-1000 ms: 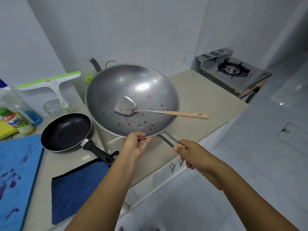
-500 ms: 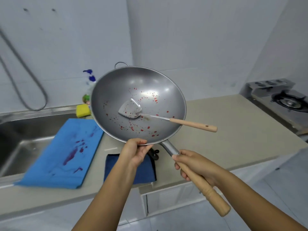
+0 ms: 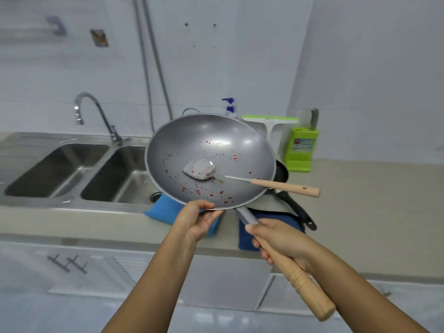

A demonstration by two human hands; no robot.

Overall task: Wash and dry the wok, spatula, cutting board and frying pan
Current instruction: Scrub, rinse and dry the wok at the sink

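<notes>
In front of a steel double sink point(image 3: 72, 138) set in a pale counter point(image 3: 372, 200), two bare hands hold a grey wok point(image 3: 209, 159) in the air, tilted toward the viewer, just right of the right basin point(image 3: 125, 174). The left hand point(image 3: 197, 219) pinches the wok's near rim, thumb on the inside edge and fingers under it. The right hand point(image 3: 281, 241) is wrapped round the wok's long wooden handle. Red specks dot the bowl. A metal spatula point(image 3: 249, 180) lies loose inside, blade near the centre, its wooden handle poking out over the right rim. Behind and below the wok, partly hidden, are a blue cutting board point(image 3: 161, 209) at the sink's edge, a black frying pan point(image 3: 283, 174) and a dark blue cloth point(image 3: 276, 216). The step in hand looks like carrying the wok to the sink; no washing shows yet. To do it well, level the wok first, since the loose spatula could slide toward the lower rim, then swing left over the right basin, mind the tap point(image 3: 99, 110), and set it down gently before releasing the rim.
</notes>
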